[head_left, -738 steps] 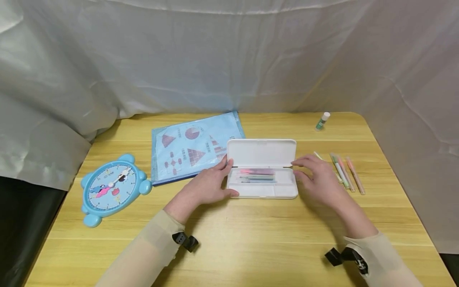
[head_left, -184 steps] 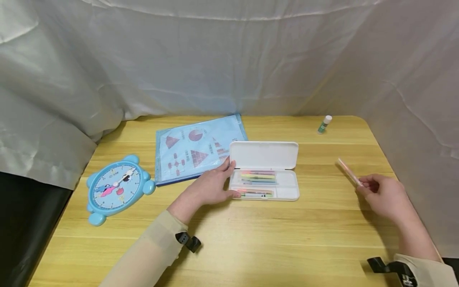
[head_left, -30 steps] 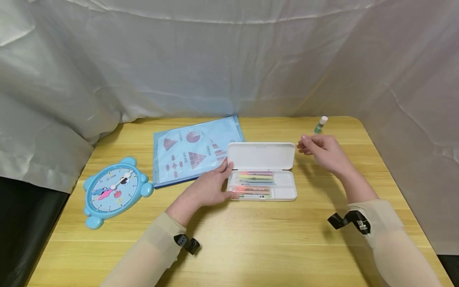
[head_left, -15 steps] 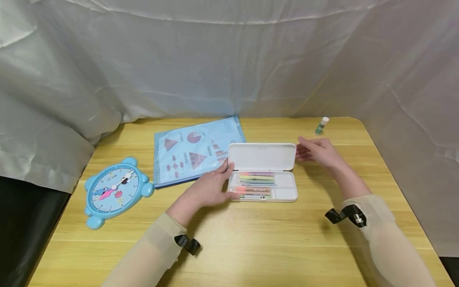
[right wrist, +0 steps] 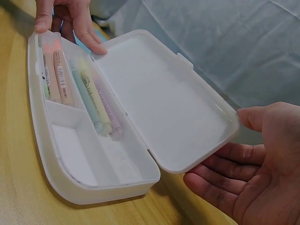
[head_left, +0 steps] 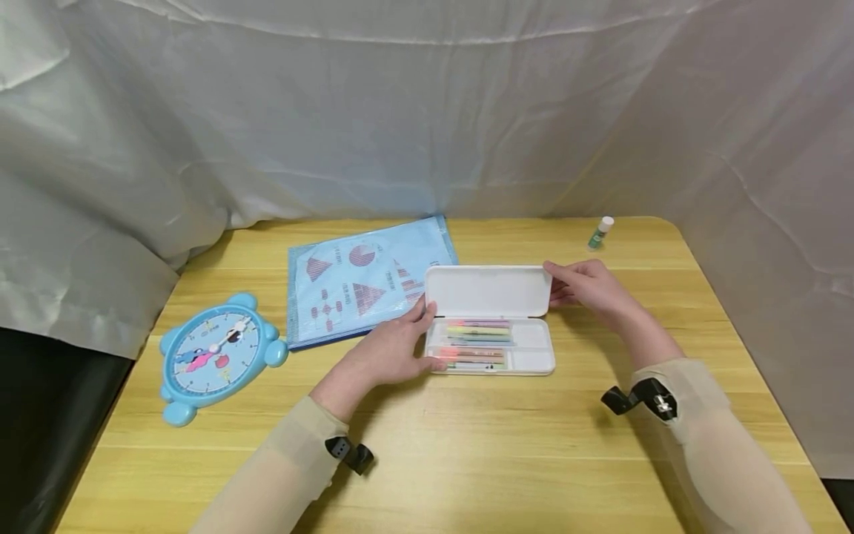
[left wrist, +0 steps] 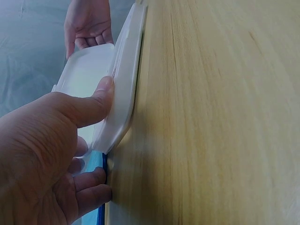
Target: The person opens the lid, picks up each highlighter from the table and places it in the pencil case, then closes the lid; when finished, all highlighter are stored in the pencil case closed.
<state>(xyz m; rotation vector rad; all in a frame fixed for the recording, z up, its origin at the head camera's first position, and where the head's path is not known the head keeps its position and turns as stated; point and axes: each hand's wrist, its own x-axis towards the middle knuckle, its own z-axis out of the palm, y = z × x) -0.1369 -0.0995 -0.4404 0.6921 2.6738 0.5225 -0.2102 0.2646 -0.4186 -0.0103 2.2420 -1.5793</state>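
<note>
A white pencil case [head_left: 531, 361] lies with its lid [head_left: 488, 291] raised, near the middle of the table. My left hand [head_left: 390, 347] grips its left end, the thumb at the front corner and fingers toward the back. At the lid's right edge, my right hand [head_left: 590, 285] has its thumb on the rim and its fingers behind, as the right wrist view shows. Purple, yellow and bluish-green highlighters [right wrist: 96, 101] lie in the rear compartment. Orange and green highlighters [right wrist: 61, 77] fill the front left one. The front right compartment [right wrist: 72, 147] holds nothing.
Left of the case is a blue plastic packet [head_left: 363, 285] with printed shapes, its corner behind the lid. A blue toy clock [head_left: 213, 354] lies at the far left. One glue stick [head_left: 599, 233] stands at the back right. Grey curtains [head_left: 427, 111] enclose the wooden table [head_left: 467, 460].
The highlighters that lay on the right of the table are now inside the case. My right hand has moved left onto the lid's edge; the left hand stays on the case.
</note>
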